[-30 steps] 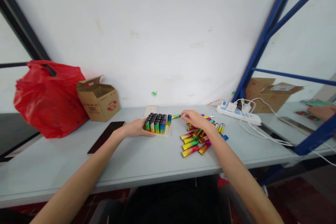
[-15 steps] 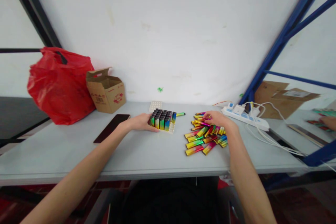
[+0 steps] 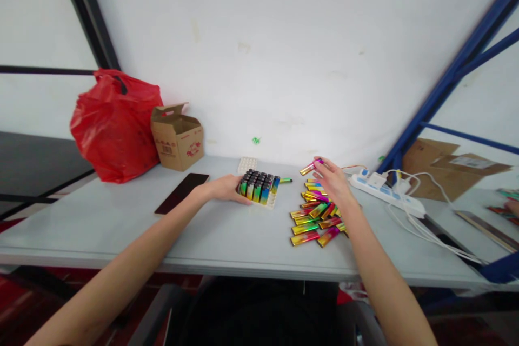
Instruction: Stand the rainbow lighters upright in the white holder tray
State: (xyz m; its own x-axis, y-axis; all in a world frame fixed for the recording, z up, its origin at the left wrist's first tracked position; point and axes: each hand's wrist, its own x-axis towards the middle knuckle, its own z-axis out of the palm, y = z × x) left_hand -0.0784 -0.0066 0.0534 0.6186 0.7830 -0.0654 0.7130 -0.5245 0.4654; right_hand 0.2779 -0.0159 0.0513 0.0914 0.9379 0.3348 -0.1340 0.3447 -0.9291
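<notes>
My left hand [image 3: 229, 189] grips the left side of a white pegged tray [image 3: 270, 199], its thumb along the front. Several upright lighters [image 3: 254, 190] with black tops fill the tray's left part, and bare holes show at its right. My right hand [image 3: 330, 177] pinches a gold and magenta lighter [image 3: 308, 167], raised above the back of a loose pile [image 3: 310, 227] of shiny lighters. One green lighter [image 3: 286, 180] lies just behind and right of the tray.
A second white tray [image 3: 247, 164] lies by the wall. To the left are a dark phone [image 3: 181, 193], a cardboard box [image 3: 178, 140] and a red bag [image 3: 117, 127]. A power strip [image 3: 387, 194] with cables lies right. Another person's hand [image 3: 513, 206] shows at the right edge.
My right hand has lifted out of the pile with a lighter between its fingers. My left hand stays on the tray. The whole view has shifted slightly.
</notes>
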